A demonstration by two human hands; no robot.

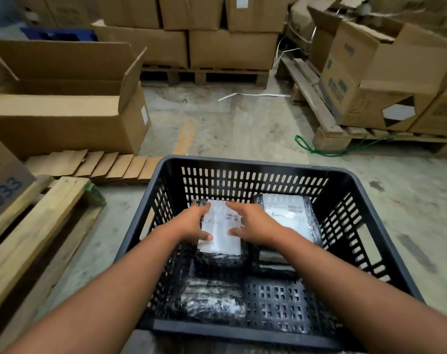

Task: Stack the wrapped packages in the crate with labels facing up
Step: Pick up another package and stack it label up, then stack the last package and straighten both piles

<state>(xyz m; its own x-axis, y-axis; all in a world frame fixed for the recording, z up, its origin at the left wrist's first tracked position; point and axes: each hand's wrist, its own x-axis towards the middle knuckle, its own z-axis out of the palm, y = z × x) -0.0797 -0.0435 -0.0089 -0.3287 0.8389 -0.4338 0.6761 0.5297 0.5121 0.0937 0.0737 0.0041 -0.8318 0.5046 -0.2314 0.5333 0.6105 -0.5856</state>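
Mid-stack: packages going into the crate (255, 163)

Both hands' grip clamps the label-up package (221, 232); left hand (191, 223), right hand (253, 224). Another (290, 215) lies label-up; the near one's (212, 300) label is unclear.

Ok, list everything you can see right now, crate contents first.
crate: one, black slatted plastic, on the floor, centre.
wrapped packages: three visible, black film; far left and far right labels up, near left no label visible.
cardboard boxes: many, brown, stacked on pallets behind and right; open box left.
flattened cardboard: brown, floor left.
green cord: floor right.
left hand, right hand: on far left package's sides.
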